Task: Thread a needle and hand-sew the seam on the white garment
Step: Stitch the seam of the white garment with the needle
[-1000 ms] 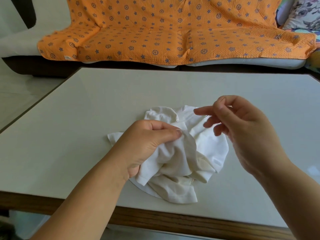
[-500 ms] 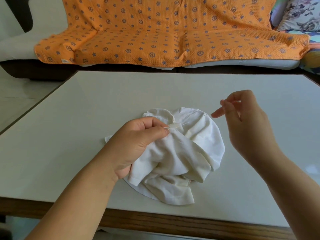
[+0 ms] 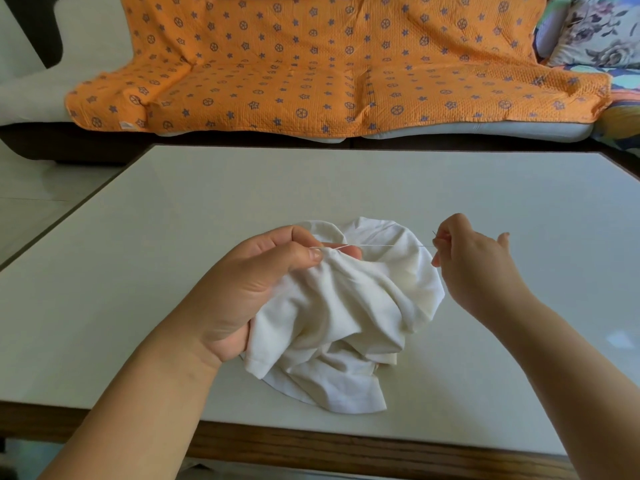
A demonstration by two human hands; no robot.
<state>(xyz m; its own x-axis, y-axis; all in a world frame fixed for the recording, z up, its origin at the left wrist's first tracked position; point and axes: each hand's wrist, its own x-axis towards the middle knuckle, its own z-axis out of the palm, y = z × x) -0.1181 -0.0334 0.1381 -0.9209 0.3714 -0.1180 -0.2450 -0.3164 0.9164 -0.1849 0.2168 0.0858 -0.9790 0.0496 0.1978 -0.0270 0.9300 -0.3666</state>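
Two hands, the left hand and the right hand, work over one white garment on a single pale table. One needle and one strand of thread run between them. Behind stands one sofa under one orange patterned throw, with one floral cushion at its end.

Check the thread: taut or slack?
Taut. The thread runs in a straight line from the garment pinched in the left hand to the right hand, with no sag visible.
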